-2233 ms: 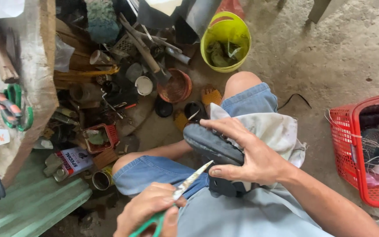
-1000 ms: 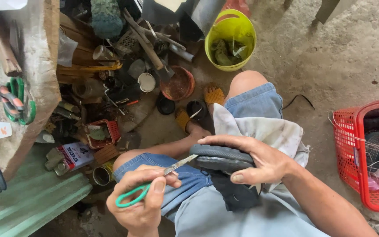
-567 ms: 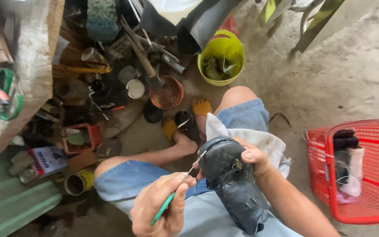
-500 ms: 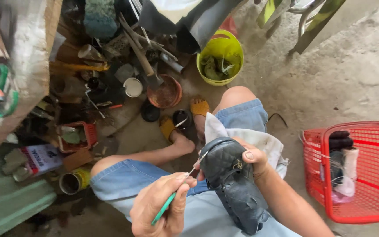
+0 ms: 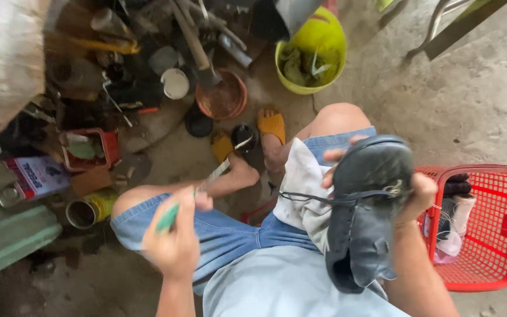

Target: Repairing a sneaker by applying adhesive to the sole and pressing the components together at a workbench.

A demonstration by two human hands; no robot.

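**Shoe raised in one hand, green-handled tool in the other**

Black leather lace-up shoe sits upended over the person's right thigh, toe highest and opening lowest, so its upper and lace face the camera; that tilt seems meant to keep the worked side within reach. The right hand wraps around the toe end from behind, fingers curled firmly onto the leather, forearm rising steeply from the bottom edge. A whitish cloth lies draped over the lap just beside the shoe, likely as padding.

The left hand is clenched around a green-handled, pale-bladed slim tool, blurred, whose tip points away toward the floor, well apart from the shoe. That wrist is bent back, forearm low over the left knee.

A red plastic mesh basket stands near the right elbow on the concrete floor, a yellow-green plastic bucket beyond the knees.
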